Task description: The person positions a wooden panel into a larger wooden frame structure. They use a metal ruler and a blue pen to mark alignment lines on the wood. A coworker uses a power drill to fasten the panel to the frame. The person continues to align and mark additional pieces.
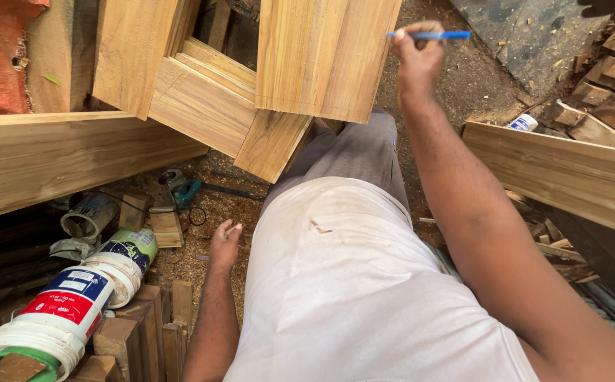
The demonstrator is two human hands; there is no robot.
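Blue pen [431, 35] sits pinched in the raised right hand [416, 58] against the wooden door frame [321, 56]; the left hand [225, 244] hangs low, loosely curled, empty, above sawdust.

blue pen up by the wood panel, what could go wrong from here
The right hand holds the blue pen at full stretch beside the wooden frame, which leans tilted; a push might shift it or spoil a mark. The left hand hangs over sawdust next to a power tool and its cord, which could snag it. The lying plastic buckets might roll if bumped.
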